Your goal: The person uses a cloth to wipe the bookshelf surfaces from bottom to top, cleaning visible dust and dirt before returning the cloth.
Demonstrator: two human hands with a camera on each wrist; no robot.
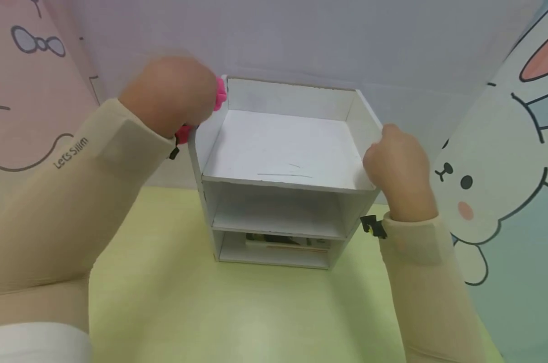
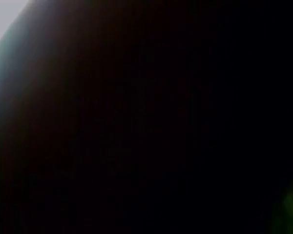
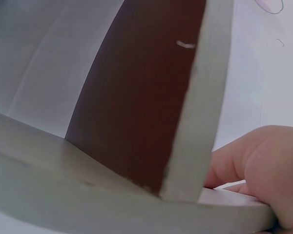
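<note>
A white shelf unit (image 1: 283, 143) with an open top tray and two compartments below stands on the yellow-green table. My left hand (image 1: 174, 93), blurred, is at its upper left side, curled over a bright pink cloth (image 1: 221, 94) that shows at both sides of the hand. With my right hand (image 1: 396, 169) I grip the right side wall near its front corner. Closer up in the right wrist view, thumb and fingers (image 3: 263, 165) hold the white board's edge (image 3: 195, 122), beside a dark brown panel (image 3: 132, 97). Nearly all of the left wrist view is dark.
In the lowest compartment lies a flat boxy item (image 1: 287, 242). The yellow-green tabletop (image 1: 237, 312) extends in front of the unit. A pale wall (image 1: 301, 40) rises behind it, with cartoon-printed panels (image 1: 496, 201) to both sides. Something white (image 1: 33, 343) shows at the lower left.
</note>
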